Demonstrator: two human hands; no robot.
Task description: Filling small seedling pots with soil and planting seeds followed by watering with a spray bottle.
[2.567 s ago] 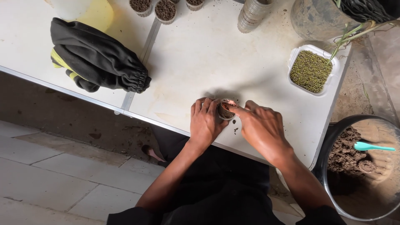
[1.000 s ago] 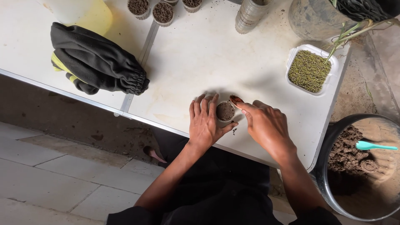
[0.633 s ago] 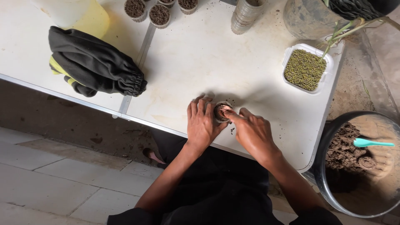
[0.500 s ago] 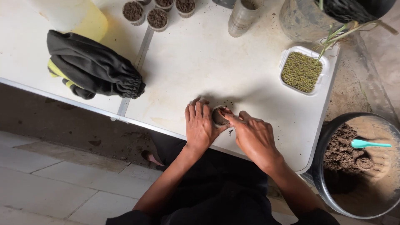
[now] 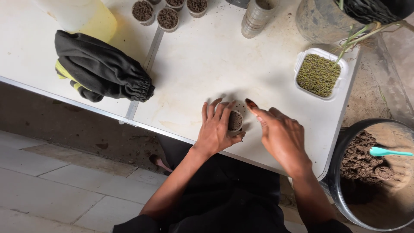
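Head view: small soil-filled cup (image 5: 235,121) near the white table (image 5: 202,64) front edge, clasped by left hand (image 5: 217,127). Right hand (image 5: 279,133) just beside, empty, fingers loosely apart. Filled already; green seeds tray (image 5: 320,74) untouched, sowing seemingly left. Three finished cups (image 5: 167,18) at far edge.

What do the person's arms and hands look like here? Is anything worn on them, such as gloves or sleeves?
Both forearms are bare, with no sleeves in view. The left hand and right hand wear no gloves, and no rings, watch or bracelet can be seen. The right hand's fingertips look dark red, perhaps nail polish or soil. The clothing below the arms is black.
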